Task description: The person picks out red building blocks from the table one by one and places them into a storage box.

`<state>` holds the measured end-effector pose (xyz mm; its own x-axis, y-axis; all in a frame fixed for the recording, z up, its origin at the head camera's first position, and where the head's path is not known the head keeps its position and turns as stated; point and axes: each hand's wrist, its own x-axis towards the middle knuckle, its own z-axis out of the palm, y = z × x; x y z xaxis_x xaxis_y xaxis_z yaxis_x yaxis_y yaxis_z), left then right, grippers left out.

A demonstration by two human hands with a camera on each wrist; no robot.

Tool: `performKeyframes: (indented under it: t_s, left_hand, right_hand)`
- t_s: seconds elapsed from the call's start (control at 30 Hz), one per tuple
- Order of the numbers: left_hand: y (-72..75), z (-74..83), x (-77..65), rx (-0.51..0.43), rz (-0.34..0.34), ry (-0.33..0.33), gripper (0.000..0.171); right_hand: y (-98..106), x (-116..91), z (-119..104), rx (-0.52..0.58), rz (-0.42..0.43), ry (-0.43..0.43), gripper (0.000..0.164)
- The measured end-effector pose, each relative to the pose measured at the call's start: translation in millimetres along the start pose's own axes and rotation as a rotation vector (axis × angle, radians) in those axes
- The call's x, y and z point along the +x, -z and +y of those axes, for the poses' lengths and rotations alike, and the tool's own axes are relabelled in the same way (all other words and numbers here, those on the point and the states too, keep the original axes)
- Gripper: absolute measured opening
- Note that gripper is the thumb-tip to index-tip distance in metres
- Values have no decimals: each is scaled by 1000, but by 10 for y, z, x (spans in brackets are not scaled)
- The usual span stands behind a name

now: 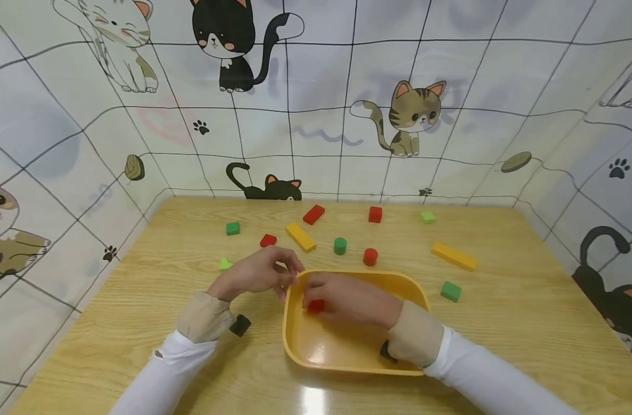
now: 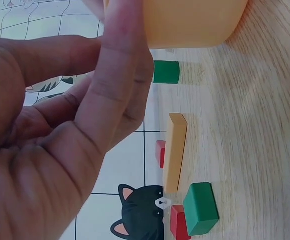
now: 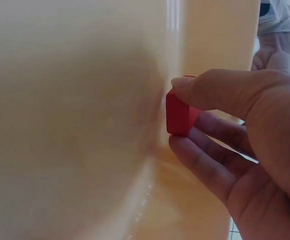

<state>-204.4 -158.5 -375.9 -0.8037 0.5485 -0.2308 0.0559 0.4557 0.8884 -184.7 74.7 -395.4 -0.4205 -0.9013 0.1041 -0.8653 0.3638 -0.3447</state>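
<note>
The red block point(image 3: 177, 115) is grasped between the thumb and fingertips of the right hand point(image 1: 349, 300), inside the orange tray point(image 1: 354, 370), near its left wall. By this fingertip hold, finer control is probably given at the wall; whether the tray's floor is touched by the block cannot be told. The tray's far left corner is pinched at the rim by the left hand point(image 1: 261, 270), seemingly so that the tray is kept from sliding.

One tray is set on the table point(image 1: 113, 323), right of its middle and well in from the far edge. Beyond and beside it eleven loose pieces are spread, mostly apart, perhaps so that each can be reached singly. Four are red: an oblong point(image 1: 313, 214) and a cube point(image 1: 375, 214) near the far edge, a small piece point(image 1: 268, 240) beyond the left hand, and a red cylinder point(image 1: 370, 257). Three are dark green: one block point(image 1: 233, 229) toward the far left corner, another point(image 1: 451, 291) right of the tray, and a green cylinder point(image 1: 340, 246). Both cylinders appear to be stood on end, which would stop rolling. Two yellow bars point(image 1: 454, 256) and two light green pieces point(image 1: 427, 217) are also counted, one of the latter toward the far right corner.
</note>
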Motion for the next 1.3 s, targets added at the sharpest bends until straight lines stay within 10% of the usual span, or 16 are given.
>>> performKeyframes:
  t_s: [0.77, 1.3]
  left_hand:
    - [-32, 22, -9, 0, -7, -13, 14]
    - [-19, 22, -12, 2, -17, -28, 14]
  right_hand:
    - [-45, -25, 0, 33, -29, 66, 41]
    - [78, -4, -31, 57, 328, 273, 53]
